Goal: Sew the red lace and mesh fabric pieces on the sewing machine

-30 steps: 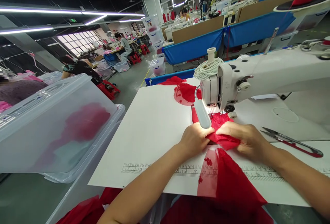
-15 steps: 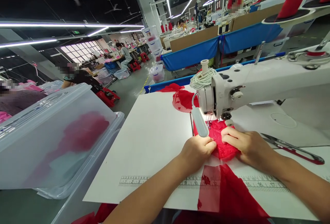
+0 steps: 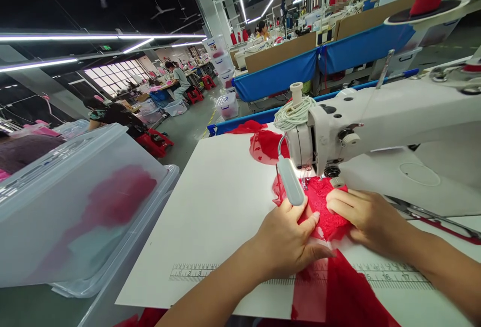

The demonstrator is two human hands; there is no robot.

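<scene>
A piece of red lace fabric lies under the needle area of a white sewing machine. My left hand rests on the fabric's near left side, fingers and thumb spread apart. On the right edge of the lace, my right hand has its fingers curled and pressed onto the cloth. A small grey lamp hangs just above my left fingertips and hides part of the fabric. Sheer and solid red cloth trails from the lace over the table's near edge.
Black and red thread snips lie right of my right hand. More red fabric sits behind the lamp. A ruler scale runs along the white table. Clear plastic bins stand at the left. Other people work farther back.
My left hand has gone from fingers bunched at the lace to spread, with its thumb reaching right. Red sheer fabric now shows left of the lamp. My right hand stays on the lace.
</scene>
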